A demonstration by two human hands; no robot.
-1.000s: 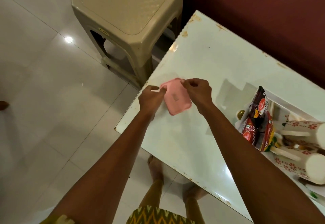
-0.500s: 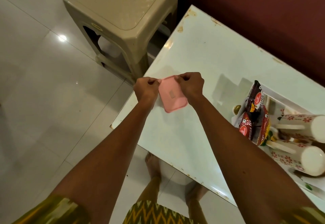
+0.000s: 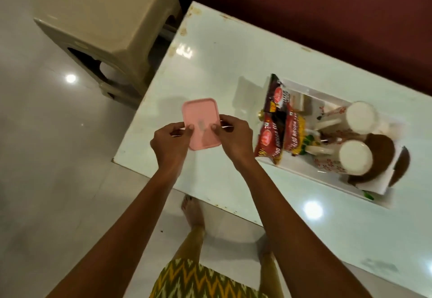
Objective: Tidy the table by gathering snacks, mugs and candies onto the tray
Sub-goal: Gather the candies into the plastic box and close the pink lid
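Observation:
A small pink rectangular box [image 3: 200, 119] is held above the white table [image 3: 215, 68] near its left end. My left hand [image 3: 169, 144] grips its left edge and my right hand [image 3: 235, 138] grips its right edge, thumbs on top. To the right, a clear tray [image 3: 306, 176] holds red and dark snack packets [image 3: 275, 131], two white floral mugs [image 3: 355, 159] lying with their bases toward me, and a gold-wrapped candy [image 3: 261, 114].
A beige plastic stool [image 3: 112, 19] stands on the tiled floor beyond the table's left end. A dark red wall [image 3: 327, 5] runs along the far side. Two brown round pieces [image 3: 383, 148] lie in the tray beside the mugs. My feet show under the near table edge.
The pink box has turned in my hands from tilted to lying flat, top face up, with my thumbs now pressed on it. The view has shifted, bringing the whole tray into sight.

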